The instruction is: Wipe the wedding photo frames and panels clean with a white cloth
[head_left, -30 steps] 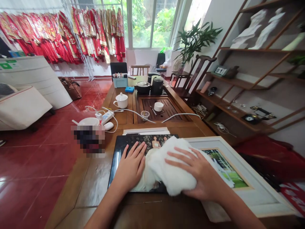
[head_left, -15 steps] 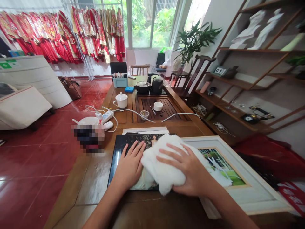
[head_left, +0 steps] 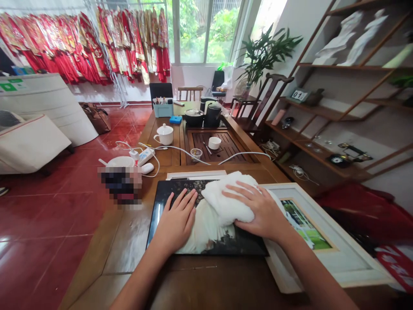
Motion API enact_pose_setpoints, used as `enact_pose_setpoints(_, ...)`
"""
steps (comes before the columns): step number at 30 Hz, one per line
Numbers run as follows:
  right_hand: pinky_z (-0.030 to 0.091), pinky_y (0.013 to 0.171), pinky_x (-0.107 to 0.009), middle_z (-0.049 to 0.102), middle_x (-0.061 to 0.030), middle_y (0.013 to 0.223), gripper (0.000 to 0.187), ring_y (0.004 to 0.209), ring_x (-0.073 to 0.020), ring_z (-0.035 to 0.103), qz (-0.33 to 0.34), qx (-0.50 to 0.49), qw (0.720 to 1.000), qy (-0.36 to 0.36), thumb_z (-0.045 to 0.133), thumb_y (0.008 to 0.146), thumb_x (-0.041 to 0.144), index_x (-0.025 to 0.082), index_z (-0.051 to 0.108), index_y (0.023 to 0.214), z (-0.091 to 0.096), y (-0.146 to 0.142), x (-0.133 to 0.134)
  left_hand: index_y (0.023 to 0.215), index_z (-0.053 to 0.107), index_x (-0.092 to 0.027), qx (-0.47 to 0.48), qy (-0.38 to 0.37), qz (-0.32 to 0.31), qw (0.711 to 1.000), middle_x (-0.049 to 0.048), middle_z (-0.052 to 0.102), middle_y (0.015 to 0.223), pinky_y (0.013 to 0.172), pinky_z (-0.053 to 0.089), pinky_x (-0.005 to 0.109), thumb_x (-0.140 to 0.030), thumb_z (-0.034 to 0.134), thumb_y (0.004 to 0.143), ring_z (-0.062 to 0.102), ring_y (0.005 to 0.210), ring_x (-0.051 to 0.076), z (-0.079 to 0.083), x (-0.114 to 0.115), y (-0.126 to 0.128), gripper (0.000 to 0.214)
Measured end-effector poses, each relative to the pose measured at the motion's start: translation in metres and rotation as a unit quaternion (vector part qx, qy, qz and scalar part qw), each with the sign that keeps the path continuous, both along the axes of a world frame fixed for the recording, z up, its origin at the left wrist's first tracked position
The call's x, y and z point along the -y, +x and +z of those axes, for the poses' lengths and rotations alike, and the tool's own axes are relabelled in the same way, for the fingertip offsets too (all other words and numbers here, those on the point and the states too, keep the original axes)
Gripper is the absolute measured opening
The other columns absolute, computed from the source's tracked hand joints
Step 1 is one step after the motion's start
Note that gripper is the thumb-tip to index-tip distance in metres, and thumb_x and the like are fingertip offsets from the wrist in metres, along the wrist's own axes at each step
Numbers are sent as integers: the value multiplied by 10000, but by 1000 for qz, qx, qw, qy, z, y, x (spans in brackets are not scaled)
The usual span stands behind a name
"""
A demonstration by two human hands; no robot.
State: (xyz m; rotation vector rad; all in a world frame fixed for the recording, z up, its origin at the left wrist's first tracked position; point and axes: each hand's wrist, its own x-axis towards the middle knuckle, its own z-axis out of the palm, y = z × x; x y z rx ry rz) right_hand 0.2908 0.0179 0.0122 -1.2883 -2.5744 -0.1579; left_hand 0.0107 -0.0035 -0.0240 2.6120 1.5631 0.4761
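Observation:
A dark glossy photo panel (head_left: 248,242) with a pale dress in its picture lies flat on the wooden table. My left hand (head_left: 177,219) rests on its left half, palm down, fingers stretched out. With my right hand (head_left: 263,211) I grip a bunched white cloth (head_left: 222,200), thumb at its near edge and fingers over the top. The cloth presses on the panel's upper right part and hides the picture there. Beneath my right forearm a white-framed photo (head_left: 348,262) lies partly covered.
Farther along the table (head_left: 129,245) stand a lidded white cup (head_left: 165,135), a power strip (head_left: 146,156), a white cable (head_left: 180,151) and a tea tray (head_left: 232,150) with a small white bowl (head_left: 214,143). Wooden shelves (head_left: 325,113) rise at the right.
My right hand has slid the white cloth away from me and to the right, baring more of the panel's lower part. My left hand stays in place.

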Motion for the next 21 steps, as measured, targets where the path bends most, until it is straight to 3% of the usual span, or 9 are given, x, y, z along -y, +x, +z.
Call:
enact_pose_setpoints(3,245,1024,-554,468,0,1466,712,1348,-329,397,12,6,1000,-4,618,721,414,390,432,1407,1,-3,6,1506,313,-264,10,5,5,1000,-33,346,1552,1188,219,502,-311,302,1033,270,1449,200,-1,0,1,476)
enact_pose_setpoints(7,151,1059,-564,419,24,1497,839,1371,-342,358,73,37,996,-33,646,658,480,406,368,1447,1,-12,35,1503,321,-266,9,10,7,1000,-38,348,1552,1188,226,486,-311,296,1032,273,1447,193,0,0,0,474)
enact_pose_setpoints(12,129,1067,-550,417,14,1498,812,1356,-350,378,107,56,992,-32,614,707,515,391,353,1466,-2,-16,59,1497,333,-269,7,22,4,1000,-34,366,1545,1186,233,481,-305,307,1027,275,1446,196,-1,0,0,472)
enact_pose_setpoints(15,177,1055,-557,425,-3,1496,837,1340,-363,397,88,44,995,-28,632,687,509,382,357,1467,-3,-14,48,1500,328,-264,8,20,-4,1000,-27,370,1544,1191,217,478,-299,308,1027,268,1449,197,-1,0,-1,475)
enact_pose_setpoints(21,288,1017,-562,461,-14,1472,727,1317,-349,427,10,-1,1000,-10,617,740,443,382,408,1433,-1,-16,-3,1496,332,-254,13,9,-6,1000,-26,347,1556,1193,202,489,-294,301,1030,258,1452,200,1,1,-1,469)
